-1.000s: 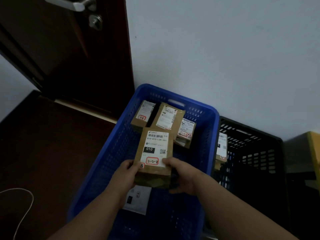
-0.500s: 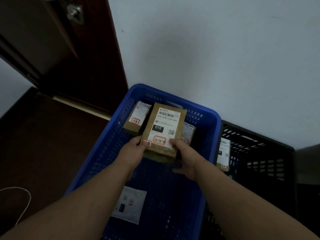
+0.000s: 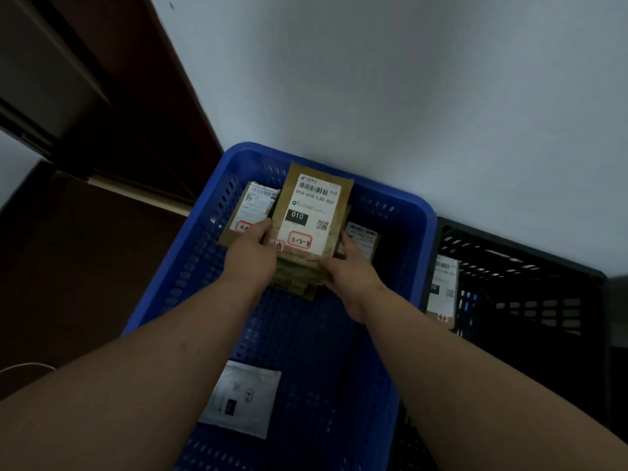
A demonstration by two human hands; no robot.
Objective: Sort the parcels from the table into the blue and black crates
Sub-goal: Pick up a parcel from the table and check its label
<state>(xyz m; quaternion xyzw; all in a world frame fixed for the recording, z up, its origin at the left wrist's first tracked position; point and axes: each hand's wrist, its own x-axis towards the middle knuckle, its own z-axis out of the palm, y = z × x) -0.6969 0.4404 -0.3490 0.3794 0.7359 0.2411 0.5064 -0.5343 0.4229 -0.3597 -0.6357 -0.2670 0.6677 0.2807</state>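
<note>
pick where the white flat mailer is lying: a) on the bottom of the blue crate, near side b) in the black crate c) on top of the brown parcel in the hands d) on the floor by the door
a: the white flat mailer lies on the floor of the blue crate, nearer the camera than the brown parcel that both hands hold.

A dark brown wooden door stood left of the pale wall; a thin white cable lay on the dark floor.

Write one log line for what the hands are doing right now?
step: placing | left hand: holds brown parcel | right hand: holds same parcel | place: over blue crate, far end | released: not yet
</note>
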